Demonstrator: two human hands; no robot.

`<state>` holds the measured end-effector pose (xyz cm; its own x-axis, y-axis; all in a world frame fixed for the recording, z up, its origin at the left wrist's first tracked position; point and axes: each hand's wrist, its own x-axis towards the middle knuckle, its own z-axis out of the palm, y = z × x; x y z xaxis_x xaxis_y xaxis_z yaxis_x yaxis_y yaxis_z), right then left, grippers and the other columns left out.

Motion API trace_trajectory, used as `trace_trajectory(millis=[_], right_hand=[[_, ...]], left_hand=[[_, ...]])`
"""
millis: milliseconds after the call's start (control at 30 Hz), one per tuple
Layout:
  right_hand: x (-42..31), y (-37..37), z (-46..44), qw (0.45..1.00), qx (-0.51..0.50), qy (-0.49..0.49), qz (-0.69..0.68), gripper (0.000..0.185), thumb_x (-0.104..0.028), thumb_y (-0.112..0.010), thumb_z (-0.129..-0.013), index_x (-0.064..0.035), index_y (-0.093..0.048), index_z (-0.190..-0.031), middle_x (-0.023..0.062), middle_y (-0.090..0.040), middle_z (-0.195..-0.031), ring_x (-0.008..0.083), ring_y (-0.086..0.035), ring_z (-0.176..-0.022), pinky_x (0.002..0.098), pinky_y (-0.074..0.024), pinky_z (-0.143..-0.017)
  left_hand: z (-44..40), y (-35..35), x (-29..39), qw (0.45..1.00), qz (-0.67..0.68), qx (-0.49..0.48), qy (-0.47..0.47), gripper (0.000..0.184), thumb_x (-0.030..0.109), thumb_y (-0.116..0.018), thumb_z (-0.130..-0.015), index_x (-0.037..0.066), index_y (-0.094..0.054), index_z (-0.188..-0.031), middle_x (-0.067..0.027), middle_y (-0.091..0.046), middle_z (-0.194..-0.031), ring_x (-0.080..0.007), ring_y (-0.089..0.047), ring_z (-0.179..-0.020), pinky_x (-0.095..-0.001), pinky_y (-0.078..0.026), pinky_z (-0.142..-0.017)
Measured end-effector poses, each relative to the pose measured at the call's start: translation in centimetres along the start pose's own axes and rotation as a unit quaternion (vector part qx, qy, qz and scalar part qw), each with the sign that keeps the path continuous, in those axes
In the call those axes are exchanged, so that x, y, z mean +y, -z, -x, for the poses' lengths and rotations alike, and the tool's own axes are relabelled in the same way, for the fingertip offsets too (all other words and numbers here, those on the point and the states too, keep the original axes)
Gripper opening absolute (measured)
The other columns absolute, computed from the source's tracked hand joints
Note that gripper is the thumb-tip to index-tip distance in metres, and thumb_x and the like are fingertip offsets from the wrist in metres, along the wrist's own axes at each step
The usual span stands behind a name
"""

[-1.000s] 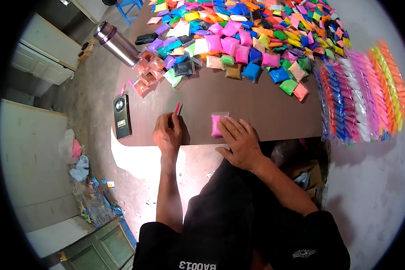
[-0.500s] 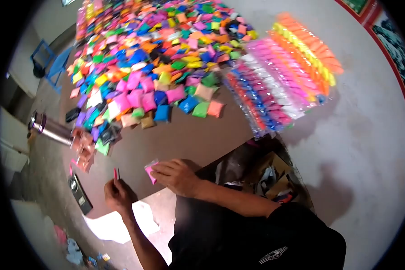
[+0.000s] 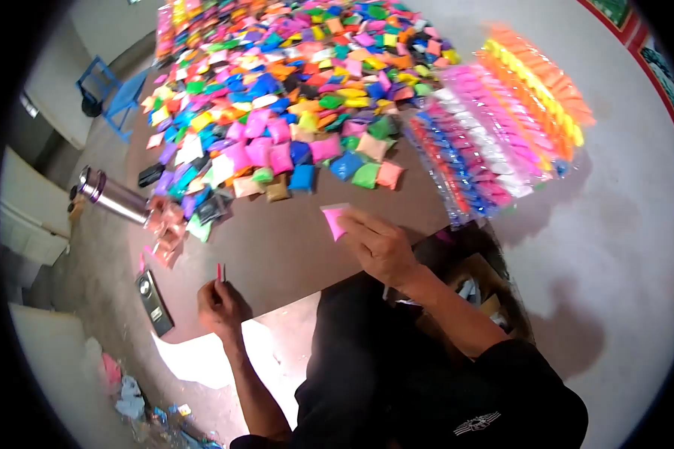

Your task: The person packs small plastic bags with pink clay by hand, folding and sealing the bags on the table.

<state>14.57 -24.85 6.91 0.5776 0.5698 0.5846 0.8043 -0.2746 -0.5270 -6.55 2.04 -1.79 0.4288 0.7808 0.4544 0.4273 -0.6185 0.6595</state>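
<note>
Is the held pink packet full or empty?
Not empty: the pink packet shows pink below its clear edge. How full, I cannot tell; the right hand covers part.

The right hand [image 3: 382, 251] partly hides the pink plastic packet [image 3: 335, 222]; the left hand [image 3: 219, 305] covers one end of a slim red stick [image 3: 219, 272] too small to identify.

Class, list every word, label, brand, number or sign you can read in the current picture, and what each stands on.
No text can be read.
Black rectangular phone: a small pale label, too small to read.
Black cloth sleeve: a white wing-like emblem, no readable lettering.
Small pink plastic packet in the right hand: no lettering visible.
</note>
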Motion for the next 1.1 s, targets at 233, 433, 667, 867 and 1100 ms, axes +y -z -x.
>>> trace_trajectory(millis=[233, 433, 667, 867, 1100], right_hand=[[-1.6, -5.1, 0.9, 0.998, -0.04, 0.029, -0.041, 0.024, -0.007, -0.069, -0.087, -0.0026, -0.071, -0.11, 0.0133, -0.067, -0.115, 0.0311, -0.068, -0.098, 0.0392, -0.0559, -0.082], [-3.5, -9.7, 0.8, 0.992, -0.071, 0.091, -0.056, 0.028, -0.007, -0.069, -0.083, -0.005, -0.069, -0.111, 0.0113, -0.067, -0.113, 0.0302, -0.069, -0.092, 0.0379, -0.0559, -0.079], [-6.3, -16.4, -1.3, 0.983, -0.111, 0.117, -0.087, 0.023, -0.011, -0.068, -0.082, -0.0093, -0.071, -0.105, 0.0085, -0.067, -0.113, 0.0278, -0.068, -0.095, 0.0389, -0.0531, -0.082], [-8.5, -20.2, -2.1, 0.979, -0.113, 0.161, -0.05, 0.026, -0.012, -0.068, -0.081, -0.0117, -0.071, -0.106, 0.0047, -0.067, -0.112, 0.0246, -0.066, -0.098, 0.0377, -0.0497, -0.084], [-9.6, -21.1, -3.0, 0.978, -0.113, 0.165, -0.051, 0.028, -0.019, -0.072, -0.08, -0.0122, -0.07, -0.107, 0.0035, -0.066, -0.113, 0.0232, -0.065, -0.098, 0.039, -0.0487, -0.083]], left_hand=[[-0.1, 0.2, 0.1, 0.999, 0.031, 0.007, -0.013, 0.01, 0.009, -0.066, -0.093, 0.0, -0.069, -0.096, -0.0137, -0.065, -0.081, -0.0232, -0.061, -0.065, -0.0343, -0.051, -0.064], [-1.6, 1.8, -1.5, 0.999, 0.024, 0.003, 0.025, 0.012, 0.01, -0.067, -0.093, -0.001, -0.069, -0.097, -0.0161, -0.069, -0.086, -0.029, -0.068, -0.074, -0.0367, -0.053, -0.07], [-3.3, 3.8, -4.2, 0.997, -0.065, 0.023, -0.019, 0.014, 0.01, -0.065, -0.096, -0.004, -0.067, -0.096, -0.0176, -0.067, -0.082, -0.0257, -0.063, -0.069, -0.0348, -0.051, -0.067], [-3.3, 3.9, -4.2, 0.998, -0.005, 0.028, 0.063, 0.014, 0.011, -0.067, -0.092, -0.002, -0.07, -0.096, -0.0167, -0.071, -0.088, -0.0267, -0.069, -0.073, -0.0351, -0.054, -0.069], [-3.5, 3.9, -4.1, 0.997, 0.04, 0.049, 0.048, 0.009, 0.006, -0.067, -0.093, -0.003, -0.069, -0.093, -0.0135, -0.068, -0.083, -0.0182, -0.062, -0.065, -0.0309, -0.049, -0.061]])
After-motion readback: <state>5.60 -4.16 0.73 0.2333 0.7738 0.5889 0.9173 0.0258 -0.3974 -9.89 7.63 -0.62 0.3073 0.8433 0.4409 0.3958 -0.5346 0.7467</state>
